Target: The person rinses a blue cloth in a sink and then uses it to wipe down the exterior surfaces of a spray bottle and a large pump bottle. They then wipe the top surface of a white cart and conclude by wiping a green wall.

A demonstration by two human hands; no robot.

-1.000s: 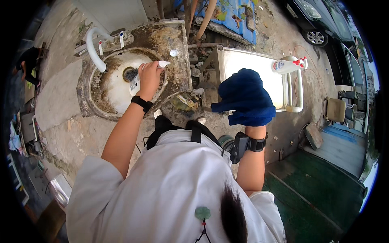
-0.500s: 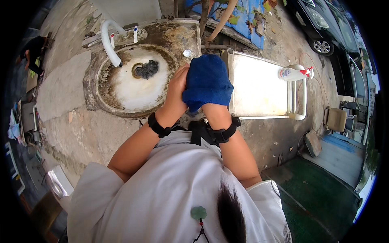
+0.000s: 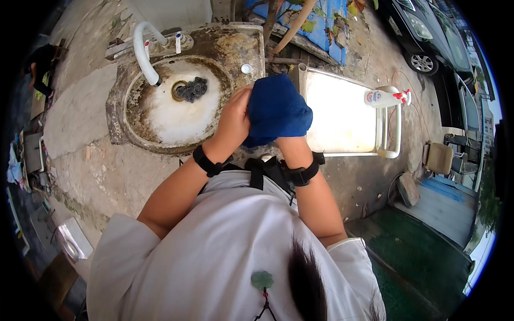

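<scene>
A dark blue cloth (image 3: 278, 108) is bunched up in front of me, between the sink and the white-topped stand. My left hand (image 3: 234, 117) grips its left side, the fingers closed and partly hidden behind the fabric. The cloth covers nearly all of my right hand (image 3: 292, 143), so only the part by the wrist shows and its fingers are out of sight. To the left is a stained oval sink (image 3: 119, 115). A dark grey scouring pad (image 3: 193, 90) lies in the basin beside the drain hole.
A white hose-like spout (image 3: 140, 51) bends over the sink. On the sink's ledge sits a small white cap (image 3: 246, 69). A white spray bottle with a red trigger (image 3: 383, 98) lies on the white-topped stand (image 3: 340, 120). A black car (image 3: 423, 37) is at the far right.
The blue cloth has changed shape; its folded lower band no longer shows, and it spreads a little further right. My hands stay close together at it.
</scene>
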